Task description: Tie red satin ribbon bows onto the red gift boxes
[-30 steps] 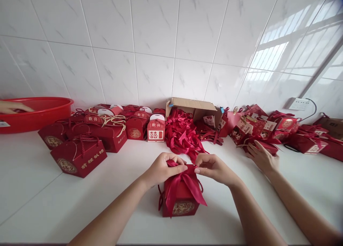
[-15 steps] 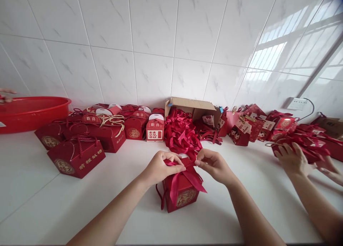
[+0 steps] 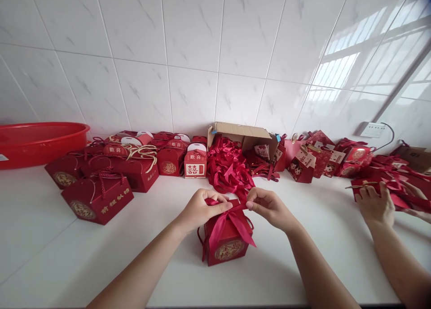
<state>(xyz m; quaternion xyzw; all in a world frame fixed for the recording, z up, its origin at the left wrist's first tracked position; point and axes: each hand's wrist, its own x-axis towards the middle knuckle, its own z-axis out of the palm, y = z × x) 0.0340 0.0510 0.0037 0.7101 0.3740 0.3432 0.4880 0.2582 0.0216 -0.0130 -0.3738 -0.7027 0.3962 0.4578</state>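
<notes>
A red gift box (image 3: pixel 227 250) with a gold round emblem stands on the white table in front of me. Across its top lies a dark pink ribbon (image 3: pixel 240 228), its two tails hanging over the front face. My left hand (image 3: pixel 206 210) pinches the ribbon at the upper left of the box, thumb pressed to fingers. At the upper right, my right hand (image 3: pixel 267 208) pinches the ribbon between thumb and forefinger. The knot between my hands is partly hidden by the fingers. A twisted red cord (image 3: pixel 202 244) hangs at the box's left side.
Behind the box, a heap of red ribbon (image 3: pixel 229 165) spills from a cardboard box (image 3: pixel 239 130). Red gift boxes (image 3: pixel 97 199) and a red basin (image 3: pixel 40 141) stand left. Small gift bags (image 3: pixel 302 165) line the wall. A co-worker's hands (image 3: pixel 377 206) handle red boxes at right.
The ribbon tails have shifted slightly left and downward over the box front. My hands barely moved. The co-worker's hands moved right with a red item, and a hand above the basin left view.
</notes>
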